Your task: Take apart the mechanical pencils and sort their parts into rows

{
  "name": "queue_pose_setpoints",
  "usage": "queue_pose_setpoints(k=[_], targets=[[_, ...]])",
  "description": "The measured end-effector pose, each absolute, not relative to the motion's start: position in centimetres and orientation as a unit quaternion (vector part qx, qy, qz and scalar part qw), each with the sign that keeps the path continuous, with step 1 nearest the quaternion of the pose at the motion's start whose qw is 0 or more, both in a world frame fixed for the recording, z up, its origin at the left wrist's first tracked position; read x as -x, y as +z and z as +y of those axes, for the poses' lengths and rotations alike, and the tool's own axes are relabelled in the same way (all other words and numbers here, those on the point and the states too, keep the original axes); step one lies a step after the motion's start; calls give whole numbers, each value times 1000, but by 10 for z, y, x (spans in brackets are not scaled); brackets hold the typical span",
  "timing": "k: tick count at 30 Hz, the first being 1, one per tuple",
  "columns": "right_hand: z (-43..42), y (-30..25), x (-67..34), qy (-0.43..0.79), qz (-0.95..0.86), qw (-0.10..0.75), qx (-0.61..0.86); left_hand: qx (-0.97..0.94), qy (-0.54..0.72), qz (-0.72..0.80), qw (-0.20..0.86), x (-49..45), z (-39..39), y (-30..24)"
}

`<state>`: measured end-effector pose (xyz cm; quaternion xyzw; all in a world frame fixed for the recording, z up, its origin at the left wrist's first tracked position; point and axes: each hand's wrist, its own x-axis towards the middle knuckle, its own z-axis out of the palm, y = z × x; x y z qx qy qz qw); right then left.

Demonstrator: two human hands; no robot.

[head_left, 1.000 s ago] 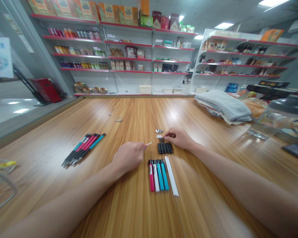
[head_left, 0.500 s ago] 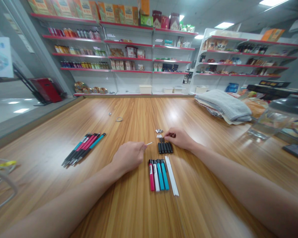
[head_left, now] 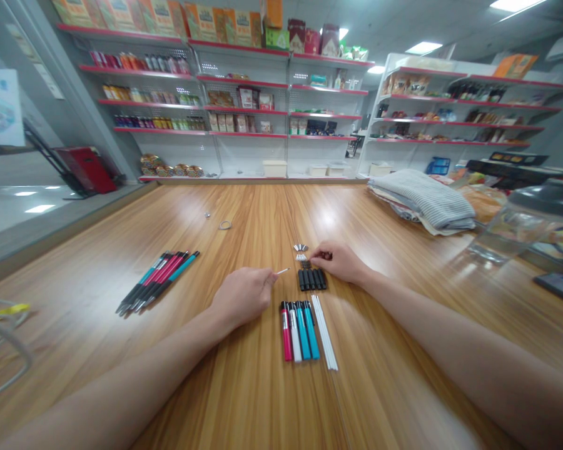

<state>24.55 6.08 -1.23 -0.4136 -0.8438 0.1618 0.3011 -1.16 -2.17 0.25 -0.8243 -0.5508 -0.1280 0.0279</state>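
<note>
My left hand (head_left: 244, 294) is closed round a thin white pen refill (head_left: 283, 270), its tip pointing right. My right hand (head_left: 335, 259) has its fingertips pinched at the right end of a row of small dark springs (head_left: 306, 265); whether a spring is between them is too small to tell. Above the springs lie small white pieces (head_left: 301, 257) and silver cone tips (head_left: 301, 247). Below them is a row of black grips (head_left: 312, 280). Nearer me lie pink, white and blue pen barrels (head_left: 301, 331), with several white refills (head_left: 325, 332) beside them.
A bundle of whole pens (head_left: 157, 282) lies on the left. Farther back are a grey ring (head_left: 224, 225) and a small silver piece (head_left: 207, 215). Folded striped cloth (head_left: 422, 197), a clear bottle (head_left: 511, 225) and a phone (head_left: 560, 289) sit right. A white cable (head_left: 23, 350) is at the left edge.
</note>
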Motion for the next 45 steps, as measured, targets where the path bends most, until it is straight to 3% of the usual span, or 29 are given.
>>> queue_pose_setpoints(k=[5, 11, 24, 30, 34, 41, 45], targets=[[41, 3, -241, 18, -866, 365, 341, 837, -158, -523, 23, 10, -24, 5], [3, 20, -217, -87, -918, 308, 235, 867, -176, -463, 57, 5, -29, 9], [29, 7, -231, -25, -857, 431, 281, 856, -186, -480, 36, 9, -27, 4], [10, 18, -222, -153, -885, 344, 276, 858, -197, -473, 52, 7, -29, 7], [-4, 23, -212, -171, -923, 254, 235, 871, -209, -440, 63, 7, -31, 8], [2, 55, -227, -73, -917, 185, 346, 865, -253, -430, 54, 12, -30, 4], [-3, 89, -242, 64, -922, 103, 369, 860, -258, -437, 50, 13, -29, 4]])
